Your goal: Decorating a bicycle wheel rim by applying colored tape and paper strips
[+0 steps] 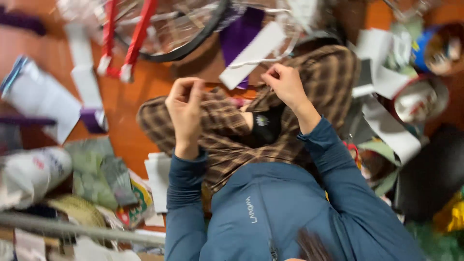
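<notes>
Person sits cross-legged on an orange wood floor (130,92), both hands raised over plaid trousers (227,130). Right hand (286,87) w/ fingertips pinched shut on a thin white string (261,61), prob. to keep it taut; it runs to a flat white card strip (253,54). Left hand (185,107) curled, fingers together (blurred, can't tell if it grips anything). Paper scraps and a spoked wheel (183,29) lie nearby.

1 head-worn view, looking steeply down, close over own lap, cluttered floor around
</notes>
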